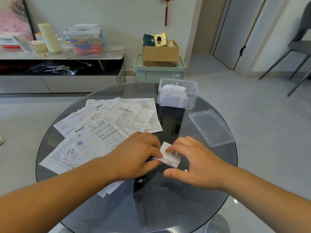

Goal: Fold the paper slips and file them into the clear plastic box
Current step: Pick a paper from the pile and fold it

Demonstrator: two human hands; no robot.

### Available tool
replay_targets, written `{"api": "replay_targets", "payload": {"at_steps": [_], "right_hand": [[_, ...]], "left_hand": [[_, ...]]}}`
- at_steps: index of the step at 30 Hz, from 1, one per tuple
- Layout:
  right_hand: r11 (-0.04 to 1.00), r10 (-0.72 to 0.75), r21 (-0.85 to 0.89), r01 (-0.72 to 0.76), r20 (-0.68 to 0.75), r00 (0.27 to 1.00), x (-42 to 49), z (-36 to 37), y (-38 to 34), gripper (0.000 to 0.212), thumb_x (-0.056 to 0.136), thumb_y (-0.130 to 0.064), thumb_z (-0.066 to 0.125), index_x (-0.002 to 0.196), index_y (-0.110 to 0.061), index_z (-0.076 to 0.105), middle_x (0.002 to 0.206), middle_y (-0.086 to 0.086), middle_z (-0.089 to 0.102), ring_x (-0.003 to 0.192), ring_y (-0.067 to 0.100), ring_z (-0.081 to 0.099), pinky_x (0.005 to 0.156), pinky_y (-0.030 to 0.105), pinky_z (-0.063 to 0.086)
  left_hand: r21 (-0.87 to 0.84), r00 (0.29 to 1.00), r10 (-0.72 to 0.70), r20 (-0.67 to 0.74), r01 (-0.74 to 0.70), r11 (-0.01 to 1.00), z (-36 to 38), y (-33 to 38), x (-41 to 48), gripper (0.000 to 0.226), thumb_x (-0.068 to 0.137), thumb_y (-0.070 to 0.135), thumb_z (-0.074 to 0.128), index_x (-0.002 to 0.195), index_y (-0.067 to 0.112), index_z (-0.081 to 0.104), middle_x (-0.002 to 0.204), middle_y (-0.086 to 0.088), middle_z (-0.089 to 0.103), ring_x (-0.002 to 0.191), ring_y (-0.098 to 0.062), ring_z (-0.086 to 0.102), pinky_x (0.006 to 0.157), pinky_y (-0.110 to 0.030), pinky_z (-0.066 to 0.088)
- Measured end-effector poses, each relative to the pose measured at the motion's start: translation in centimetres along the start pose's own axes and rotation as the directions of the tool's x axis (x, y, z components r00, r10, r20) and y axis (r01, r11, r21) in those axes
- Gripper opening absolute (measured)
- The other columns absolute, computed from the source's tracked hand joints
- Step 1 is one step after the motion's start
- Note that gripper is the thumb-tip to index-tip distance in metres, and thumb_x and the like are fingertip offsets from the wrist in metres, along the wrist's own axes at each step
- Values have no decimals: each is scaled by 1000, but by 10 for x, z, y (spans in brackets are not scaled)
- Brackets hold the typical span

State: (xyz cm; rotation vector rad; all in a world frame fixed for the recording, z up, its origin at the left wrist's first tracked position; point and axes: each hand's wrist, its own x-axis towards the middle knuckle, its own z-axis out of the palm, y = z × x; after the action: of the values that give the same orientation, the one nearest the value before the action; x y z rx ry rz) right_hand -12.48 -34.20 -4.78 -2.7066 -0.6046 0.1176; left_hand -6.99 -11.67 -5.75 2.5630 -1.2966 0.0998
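At the near middle of a round glass table (pixel 168 199), we find the left hand (pixel 134 153) pinching one edge of a small folded paper slip (pixel 170 157) between thumb and curled fingers; the right hand (pixel 193 162), spread with thumb wide, presses fingertips on top. The clear plastic box (pixel 193 98), part filled with folded slips (pixel 173 96), stands lidless at the far right, well apart. We judge the slip could skid on smooth glass under that pressing and crease crooked
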Motion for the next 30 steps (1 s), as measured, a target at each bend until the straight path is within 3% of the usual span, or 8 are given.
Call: {"api": "replay_targets", "payload": {"at_steps": [4,7,9,13,18,30], "right_hand": [[988,85,136,-68,-126,988,0,4,7,27,87,-57,62,104,-36,63,95,-21,57,96,1,51,82,29,48],[972,186,179,-156,-170,968,5,2,9,13,89,-44,67,99,-35,64,90,-20,61,91,2,54,81,32,49],[965,235,161,-209,-167,957,7,2,11,18,87,-44,70,101,-35,62,89,-20,60,92,4,53,85,32,47],[948,311,111,-298,-132,941,10,6,14,36,84,-53,70,113,-36,59,97,-16,53,101,10,49,94,35,40],[941,326,125,-314,-88,941,9,10,14,37,81,-62,68,110,-44,56,103,-16,46,109,13,42,93,35,32],[926,356,107,-361,63,932,13,-3,20,48,83,-53,72,124,-48,49,113,-11,47,117,15,43,94,37,33]], "left_hand": [[-124,991,-109,-75,99,987,-1,4,8,26,93,49,56,89,32,75,83,16,67,81,-3,56,75,-28,47],[-173,977,-197,-77,181,968,5,8,16,17,92,49,63,82,34,62,75,17,61,79,-3,53,67,-23,39],[-180,963,-260,-69,244,953,9,12,21,15,89,49,67,94,39,57,78,16,58,82,-3,50,71,-24,37],[-182,938,-341,-67,325,928,17,12,27,40,85,55,68,118,36,56,88,18,54,93,-7,45,87,-32,40],[-123,935,-355,0,352,928,23,8,25,37,90,60,57,122,43,52,113,14,44,113,-12,32,101,-35,27],[-104,930,-360,79,367,925,17,4,27,39,92,58,57,128,48,47,115,13,39,117,-12,30,104,-35,27]]}}
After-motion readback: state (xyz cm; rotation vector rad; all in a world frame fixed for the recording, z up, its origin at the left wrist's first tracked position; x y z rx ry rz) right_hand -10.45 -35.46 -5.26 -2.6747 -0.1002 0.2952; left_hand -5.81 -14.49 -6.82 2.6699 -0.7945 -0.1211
